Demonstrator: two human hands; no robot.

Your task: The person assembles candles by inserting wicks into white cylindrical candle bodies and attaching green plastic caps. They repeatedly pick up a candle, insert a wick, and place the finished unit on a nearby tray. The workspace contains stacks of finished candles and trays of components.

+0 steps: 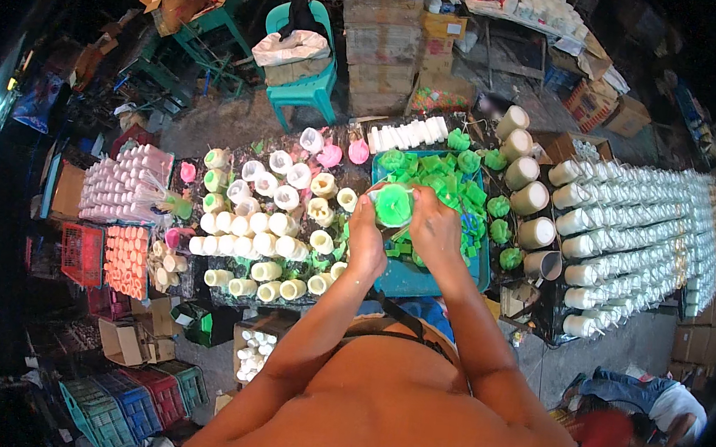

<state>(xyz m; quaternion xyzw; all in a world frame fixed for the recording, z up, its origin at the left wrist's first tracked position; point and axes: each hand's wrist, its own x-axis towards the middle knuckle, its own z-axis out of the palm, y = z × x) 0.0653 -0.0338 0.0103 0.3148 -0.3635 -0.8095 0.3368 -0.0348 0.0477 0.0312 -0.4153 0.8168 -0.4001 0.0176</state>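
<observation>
A round piece of bright green wax with a pale rim is held between both hands, its green face turned up. My left hand wraps its left side. My right hand grips its right side, fingers curled round it; the far fingers of both hands are partly hidden. Beneath and beyond the hands lies a blue-green tray heaped with green wax chunks. Several lumpy green wax pieces stand along the tray's right side.
Rows of cream hollow moulds fill the table's left. Taller cream cylinders line the right, before many white candles. Farther back stands a teal chair. Plastic crates sit at lower left; another person is at lower right.
</observation>
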